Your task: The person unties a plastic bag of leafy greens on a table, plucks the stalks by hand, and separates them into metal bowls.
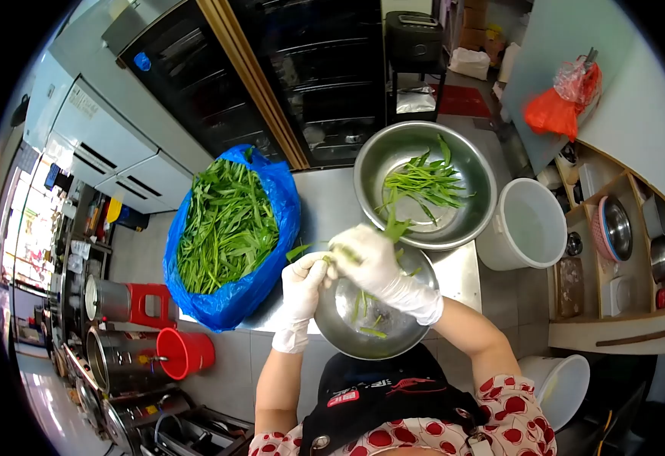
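Observation:
White gloves cover both my hands. My left hand is closed in a pinch on a water spinach stem, with a leaf sticking out past the fingers. Beside it, almost touching, my right hand is closed around more water spinach, and a leafy tip shows above it. Both hands are over the rim of a smaller steel bowl holding a few cut pieces. A blue plastic bag to the left is full of water spinach. Picked stems lie in the larger steel basin behind.
Bag and bowls stand on a steel table. To the right are a white bucket and a wooden shelf unit with bowls. A red bucket and red stool stand on the left floor. Dark glass-doored cabinets stand behind.

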The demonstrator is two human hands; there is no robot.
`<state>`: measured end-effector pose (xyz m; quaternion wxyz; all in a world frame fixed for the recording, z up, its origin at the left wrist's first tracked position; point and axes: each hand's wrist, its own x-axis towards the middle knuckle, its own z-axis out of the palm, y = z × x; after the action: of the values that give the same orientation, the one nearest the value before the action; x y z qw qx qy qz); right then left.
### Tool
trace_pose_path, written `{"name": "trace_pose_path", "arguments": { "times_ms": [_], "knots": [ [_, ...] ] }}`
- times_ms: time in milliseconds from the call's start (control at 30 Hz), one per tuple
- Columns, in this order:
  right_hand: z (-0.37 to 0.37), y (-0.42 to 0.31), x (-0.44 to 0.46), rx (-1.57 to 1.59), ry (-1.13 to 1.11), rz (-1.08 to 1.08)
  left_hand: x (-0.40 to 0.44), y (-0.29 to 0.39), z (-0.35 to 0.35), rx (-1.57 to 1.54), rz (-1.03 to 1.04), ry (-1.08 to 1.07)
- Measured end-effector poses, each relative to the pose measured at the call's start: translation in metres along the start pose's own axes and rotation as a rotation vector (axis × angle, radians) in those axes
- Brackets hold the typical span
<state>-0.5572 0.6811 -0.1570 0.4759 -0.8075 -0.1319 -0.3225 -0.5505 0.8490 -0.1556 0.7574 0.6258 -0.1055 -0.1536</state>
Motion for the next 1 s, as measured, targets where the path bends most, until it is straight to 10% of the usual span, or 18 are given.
{"name": "trace_pose_path", "arguments": {
  "times_ms": [167, 500, 767, 967, 1000],
  "knots": [
    [-0.057, 0.026, 0.038, 0.219, 0.075, 0.453, -0.011, 0.003, -0.012, 0.024, 0.065, -0.009],
    [-0.086, 0.196, 0.055, -0.829, -0.167, -0.212, -0.049, -0.121, -0.001, 1.216, 0.237, -0.388],
    [-0.043, 0.249, -0.012, -0.784, -0.716, 0.128, -0.015, -0.016, -0.125, 1.196, 0.564, 0.657],
    [-0.039, 0.211, 0.027, -0.74, -0.635, 0.273, 0.003, 0.008, -0.225, 1.371, 0.225, 0.933],
    [-0.038, 0.208, 0.029, -0.692, -0.574, 0.232, 0.006, 0.009, -0.231, 1.47, -0.094, 0.871]
  ]
}}
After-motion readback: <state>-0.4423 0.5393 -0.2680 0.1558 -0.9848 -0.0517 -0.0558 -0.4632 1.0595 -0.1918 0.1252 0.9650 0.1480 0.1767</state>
